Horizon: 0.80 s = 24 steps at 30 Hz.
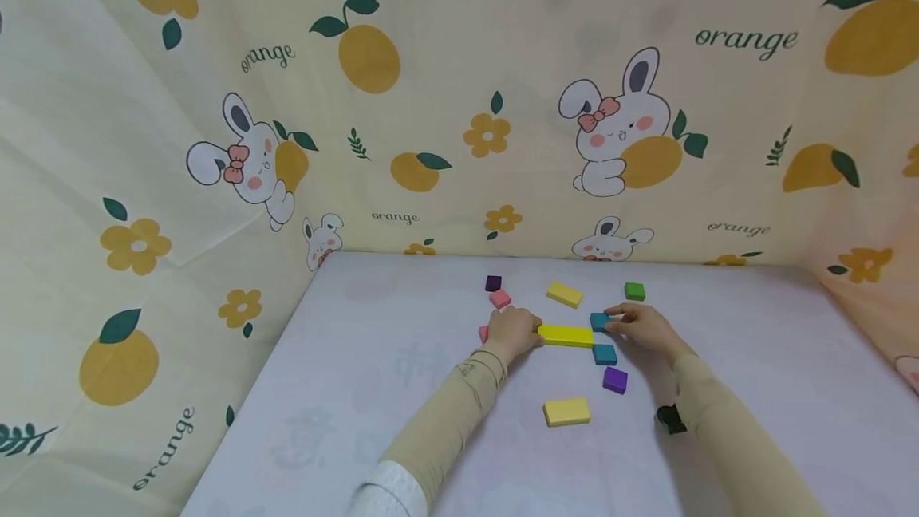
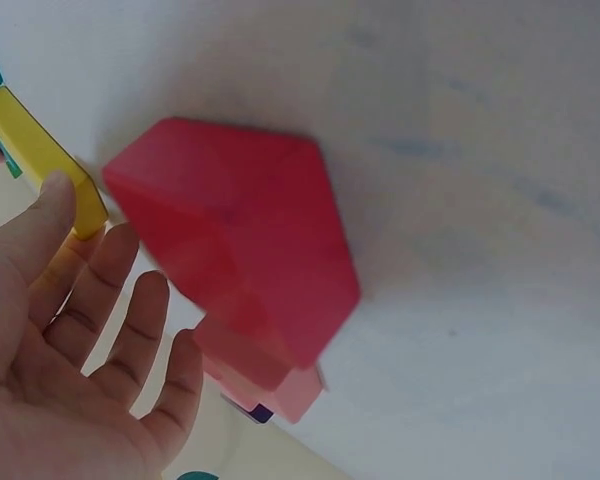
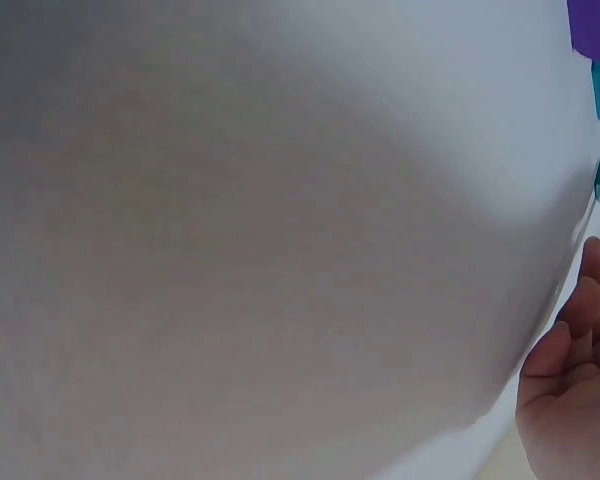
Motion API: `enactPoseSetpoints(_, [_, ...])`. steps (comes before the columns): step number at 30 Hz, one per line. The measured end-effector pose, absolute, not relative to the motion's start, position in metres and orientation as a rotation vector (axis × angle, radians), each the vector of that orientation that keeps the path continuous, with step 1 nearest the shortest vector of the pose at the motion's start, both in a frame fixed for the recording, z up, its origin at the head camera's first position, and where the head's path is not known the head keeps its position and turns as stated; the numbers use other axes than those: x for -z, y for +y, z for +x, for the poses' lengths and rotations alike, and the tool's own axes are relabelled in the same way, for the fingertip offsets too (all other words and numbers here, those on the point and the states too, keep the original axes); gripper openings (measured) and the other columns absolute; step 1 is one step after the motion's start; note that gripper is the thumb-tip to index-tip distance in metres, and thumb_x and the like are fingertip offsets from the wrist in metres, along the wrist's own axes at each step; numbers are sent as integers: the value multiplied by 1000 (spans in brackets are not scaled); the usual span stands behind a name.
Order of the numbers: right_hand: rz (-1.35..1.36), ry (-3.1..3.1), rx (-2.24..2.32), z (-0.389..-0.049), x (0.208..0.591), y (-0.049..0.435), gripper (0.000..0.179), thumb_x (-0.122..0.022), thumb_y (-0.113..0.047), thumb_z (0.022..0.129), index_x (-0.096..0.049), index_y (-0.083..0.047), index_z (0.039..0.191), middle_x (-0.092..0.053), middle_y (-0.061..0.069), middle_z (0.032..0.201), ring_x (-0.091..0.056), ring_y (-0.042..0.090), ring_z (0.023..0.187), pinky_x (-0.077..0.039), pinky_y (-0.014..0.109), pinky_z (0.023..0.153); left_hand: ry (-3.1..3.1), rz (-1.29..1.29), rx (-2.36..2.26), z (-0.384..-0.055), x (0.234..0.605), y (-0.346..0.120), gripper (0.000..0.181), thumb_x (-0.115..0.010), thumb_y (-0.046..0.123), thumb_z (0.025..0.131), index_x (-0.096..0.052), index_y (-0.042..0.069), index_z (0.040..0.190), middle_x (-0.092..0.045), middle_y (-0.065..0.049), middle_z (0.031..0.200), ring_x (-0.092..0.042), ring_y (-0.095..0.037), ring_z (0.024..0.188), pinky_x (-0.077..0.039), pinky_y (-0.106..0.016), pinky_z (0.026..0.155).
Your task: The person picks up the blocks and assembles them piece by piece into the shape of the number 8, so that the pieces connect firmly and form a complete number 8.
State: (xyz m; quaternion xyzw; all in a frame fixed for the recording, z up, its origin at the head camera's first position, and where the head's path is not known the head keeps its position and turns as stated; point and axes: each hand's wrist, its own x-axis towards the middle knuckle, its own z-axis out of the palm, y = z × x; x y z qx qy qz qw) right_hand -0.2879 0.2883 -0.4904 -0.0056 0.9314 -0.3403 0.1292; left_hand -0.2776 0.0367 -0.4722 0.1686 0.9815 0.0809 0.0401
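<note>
My left hand (image 1: 511, 332) pinches the left end of a long yellow block (image 1: 567, 336) between thumb and fingers. In the left wrist view the thumb lies along one side of that yellow block (image 2: 48, 160). Thumb and forefinger of my right hand (image 1: 642, 327) grip the right side of a teal block (image 1: 599, 322), at the yellow block's far right end. A second teal block (image 1: 605, 354) lies just nearer, by the same end. Beside the left hand are a pink block (image 1: 499, 298) and a red block (image 2: 235, 230), mostly hidden by that hand in the head view.
Behind the hands lie a dark purple block (image 1: 493, 283), a pale yellow block (image 1: 564, 294) and a green block (image 1: 635, 291). Nearer are a purple block (image 1: 615, 380) and another pale yellow block (image 1: 566, 412). A black object (image 1: 671, 419) shows beside the right forearm.
</note>
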Motion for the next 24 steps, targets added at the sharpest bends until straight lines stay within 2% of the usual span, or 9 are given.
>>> enactPoseSetpoints(16, [-6, 2648, 1047, -283, 494, 286, 52, -60, -38, 89, -51, -9, 131, -54, 22, 117, -49, 26, 94, -45, 30, 76, 2998, 499, -222, -280, 475, 40, 34, -66, 40, 84, -66, 29, 116, -69, 13, 109, -56, -11, 93, -41, -34, 89])
enactPoseSetpoints(19, [-13, 2650, 1039, -283, 494, 286, 51, -59, -38, 89, -51, -10, 131, -54, 23, 119, -50, 27, 96, -45, 33, 78, 3019, 559, -139, -280, 477, 40, 32, -64, 41, 85, -67, 29, 114, -69, 12, 107, -58, -12, 93, -43, -34, 88])
enactPoseSetpoints(24, [-25, 2668, 1021, -283, 496, 283, 49, -58, -36, 90, -52, -10, 131, -55, 22, 116, -51, 26, 93, -45, 32, 76, 3060, 787, 69, -280, 484, 32, 29, -58, 42, 89, -67, 24, 110, -68, 8, 99, -59, -12, 86, -46, -31, 79])
